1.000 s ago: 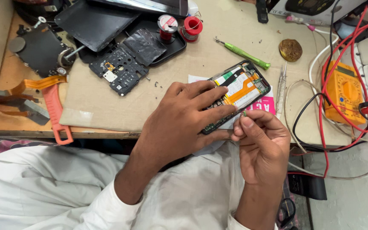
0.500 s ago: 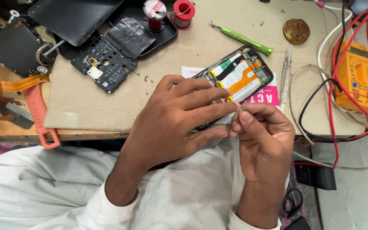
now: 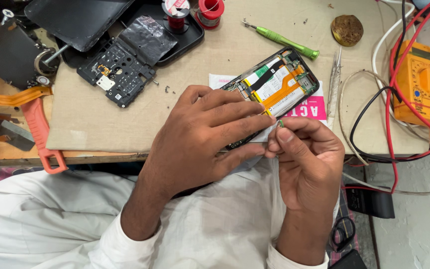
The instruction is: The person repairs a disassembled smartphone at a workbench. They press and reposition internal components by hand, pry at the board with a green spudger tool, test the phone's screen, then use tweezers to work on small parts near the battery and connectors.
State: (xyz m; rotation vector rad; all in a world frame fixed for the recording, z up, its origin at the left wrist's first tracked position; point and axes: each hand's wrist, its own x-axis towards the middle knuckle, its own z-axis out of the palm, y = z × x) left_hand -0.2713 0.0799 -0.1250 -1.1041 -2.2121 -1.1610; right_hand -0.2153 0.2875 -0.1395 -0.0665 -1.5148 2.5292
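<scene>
An opened smartphone (image 3: 278, 84) with its back off lies tilted on the beige mat (image 3: 100, 119), showing an orange flex cable and a white battery. My left hand (image 3: 207, 137) lies over its lower half and holds it down at the table's front edge. Beside it, my right hand (image 3: 307, 159) pinches a tiny green part (image 3: 280, 122) between thumb and forefinger, right next to my left fingertips.
A green screwdriver (image 3: 284, 38) and tweezers (image 3: 334, 82) lie near the phone. A black back cover, a plastic frame (image 3: 118, 72) and solder spools (image 3: 210, 11) sit at the back. An orange multimeter (image 3: 421, 84) with red and black leads is on the right, orange pliers (image 3: 38, 127) on the left.
My hands and the phone stay together as before; only the camera view has drifted, sliding the bench items leftward and upward in the frame.
</scene>
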